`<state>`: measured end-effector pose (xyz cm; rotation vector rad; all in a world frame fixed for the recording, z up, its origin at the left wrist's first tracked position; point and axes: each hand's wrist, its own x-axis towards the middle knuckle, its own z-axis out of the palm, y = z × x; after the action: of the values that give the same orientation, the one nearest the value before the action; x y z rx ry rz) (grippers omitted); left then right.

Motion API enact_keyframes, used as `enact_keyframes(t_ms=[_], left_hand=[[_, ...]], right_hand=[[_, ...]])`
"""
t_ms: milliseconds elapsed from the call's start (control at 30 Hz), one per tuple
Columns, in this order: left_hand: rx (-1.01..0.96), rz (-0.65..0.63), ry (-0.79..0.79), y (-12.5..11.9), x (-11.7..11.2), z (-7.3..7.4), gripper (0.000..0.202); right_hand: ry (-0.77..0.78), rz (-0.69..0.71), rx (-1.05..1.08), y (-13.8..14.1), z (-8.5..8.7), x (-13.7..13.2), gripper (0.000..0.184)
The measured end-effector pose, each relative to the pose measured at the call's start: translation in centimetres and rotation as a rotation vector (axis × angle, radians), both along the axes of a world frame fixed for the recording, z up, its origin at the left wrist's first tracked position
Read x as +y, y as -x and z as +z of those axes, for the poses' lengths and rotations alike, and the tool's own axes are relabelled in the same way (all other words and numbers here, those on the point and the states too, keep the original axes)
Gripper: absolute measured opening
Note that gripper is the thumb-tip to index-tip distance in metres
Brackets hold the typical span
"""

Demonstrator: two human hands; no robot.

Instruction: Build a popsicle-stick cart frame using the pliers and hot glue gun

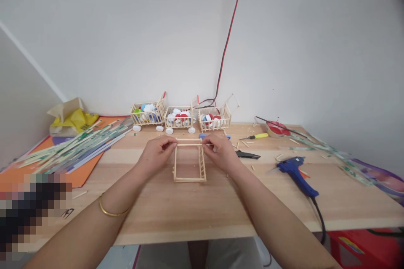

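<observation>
In the middle of the table stands a small open frame of thin wooden sticks (190,179), with short uprights along its right side. My left hand (157,151) pinches the left end of a wooden stick (188,145) at the frame's far end. The stick's right end is between the fingertips of my right hand (221,151). It lies crosswise at the frame's far edge; whether it touches the frame I cannot tell. Just beyond my right hand, blue scissor-like handles (202,135) show in part.
Three small stick carts (147,114) full of bottle caps stand along the wall. A blue glue gun (296,174), black utility knife (248,155) and yellow-handled screwdriver (259,136) lie right. Bundled sticks (82,145) cover an orange sheet (91,170) at left. A red bowl-like dish (277,129) sits back right.
</observation>
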<state>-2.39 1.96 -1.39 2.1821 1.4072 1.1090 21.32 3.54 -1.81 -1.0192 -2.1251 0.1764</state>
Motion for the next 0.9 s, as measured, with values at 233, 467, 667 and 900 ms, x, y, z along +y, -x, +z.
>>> enact_keyframes(t_ms=[233,467,667,900], left_hand=[[0.005,0.004,0.025,0.13,0.37,-0.48,0.017],[0.018,-0.002,0.024,-0.01,0.27,-0.21,0.017],[0.028,-0.001,0.028,-0.15,0.2,-0.02,0.018],[0.022,-0.004,0.034,-0.04,0.27,-0.23,0.02]], right_hand=[[-0.008,0.005,0.026,0.14,-0.1,0.03,0.011],[0.003,0.002,0.019,0.18,0.07,-0.1,0.01],[0.015,-0.006,0.022,0.2,-0.12,-0.09,0.01],[0.01,0.008,0.037,0.24,-0.06,-0.16,0.011]])
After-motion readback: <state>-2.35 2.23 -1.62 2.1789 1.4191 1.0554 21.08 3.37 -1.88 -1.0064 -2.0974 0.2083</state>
